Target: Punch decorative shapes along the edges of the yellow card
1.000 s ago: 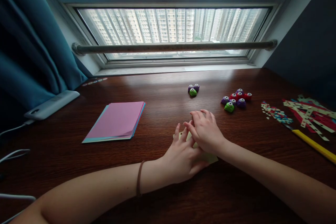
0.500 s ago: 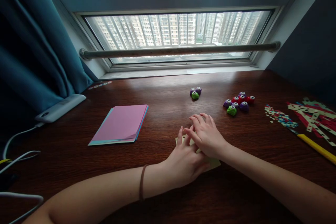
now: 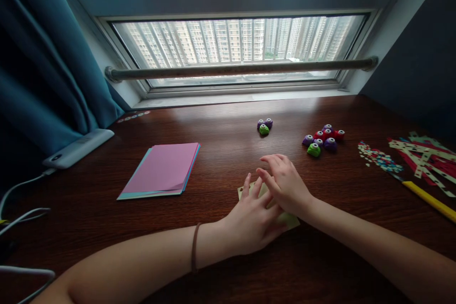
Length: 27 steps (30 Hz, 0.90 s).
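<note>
A pale yellow sheet of paper (image 3: 294, 222) lies on the dark wooden table, mostly covered by my hands. Small punched holes show near its upper left edge. Fingers spread, my left hand (image 3: 249, 221) lies flat over the sheet; a brown band circles the wrist. My right hand (image 3: 288, 185) is over the sheet's right side, its thumb and fingers stretched apart and overlapping the fingertips of my left hand. Nothing shows in its fingers, though their undersides are hidden. Beyond my hands sit small purple and green craft punches (image 3: 264, 129).
Left of my hands is a stack of coloured paper (image 3: 160, 168), pink on top. More craft punches (image 3: 329, 143) cluster at right, beside paper confetti (image 3: 381, 157), punched strips (image 3: 423, 161) and a yellow-handled tool (image 3: 429, 201). A white device (image 3: 79, 148) with a cable lies far left.
My right hand has shifted slightly right, its thumb moving off part of my left fingers. My left hand stays on the paper, its fingers a little more visible.
</note>
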Tool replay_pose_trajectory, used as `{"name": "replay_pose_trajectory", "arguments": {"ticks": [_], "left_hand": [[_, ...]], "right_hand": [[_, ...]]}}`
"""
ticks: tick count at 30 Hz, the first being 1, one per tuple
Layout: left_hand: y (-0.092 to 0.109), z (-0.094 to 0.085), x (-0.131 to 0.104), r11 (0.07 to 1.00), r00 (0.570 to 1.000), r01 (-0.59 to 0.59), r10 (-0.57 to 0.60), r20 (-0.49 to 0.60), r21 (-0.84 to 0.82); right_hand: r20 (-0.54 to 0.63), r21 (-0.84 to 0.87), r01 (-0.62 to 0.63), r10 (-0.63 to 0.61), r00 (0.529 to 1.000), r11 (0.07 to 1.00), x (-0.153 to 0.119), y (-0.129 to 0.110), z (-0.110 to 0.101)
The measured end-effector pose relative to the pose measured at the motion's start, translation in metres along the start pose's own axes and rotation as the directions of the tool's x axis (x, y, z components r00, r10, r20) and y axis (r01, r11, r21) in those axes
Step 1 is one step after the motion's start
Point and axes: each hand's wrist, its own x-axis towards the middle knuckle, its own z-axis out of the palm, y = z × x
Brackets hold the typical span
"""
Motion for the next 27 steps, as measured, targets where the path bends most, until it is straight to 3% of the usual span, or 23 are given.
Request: {"name": "replay_pose_trajectory", "arguments": {"ticks": [4, 9, 17, 22, 27], "left_hand": [[0.000, -0.001, 0.001, 1.000, 1.000, 0.002, -0.002, 0.029, -0.011], [0.000, -0.002, 0.000, 0.999, 0.999, -0.009, 0.008, 0.046, 0.034], [-0.003, -0.001, 0.000, 0.999, 0.998, -0.010, 0.008, 0.060, 0.045], [-0.002, -0.002, 0.000, 0.999, 0.998, 0.001, -0.004, 0.061, 0.041], [-0.003, -0.001, 0.000, 0.999, 0.997, 0.001, -0.004, 0.075, 0.032]], "right_hand": [[-0.067, 0.117, 0.046, -0.039, 0.997, 0.992, 0.002, 0.002, -0.006], [-0.040, 0.334, 0.051, -0.039, 0.998, 0.941, 0.001, 0.012, -0.026], [0.182, 0.424, 0.062, -0.152, 0.971, 0.904, -0.042, 0.056, -0.048], [0.322, 0.444, 0.069, -0.231, 0.918, 0.893, -0.048, 0.053, -0.050], [0.360, 0.410, 0.045, -0.207, 0.910, 0.911, -0.048, 0.053, -0.043]]}}
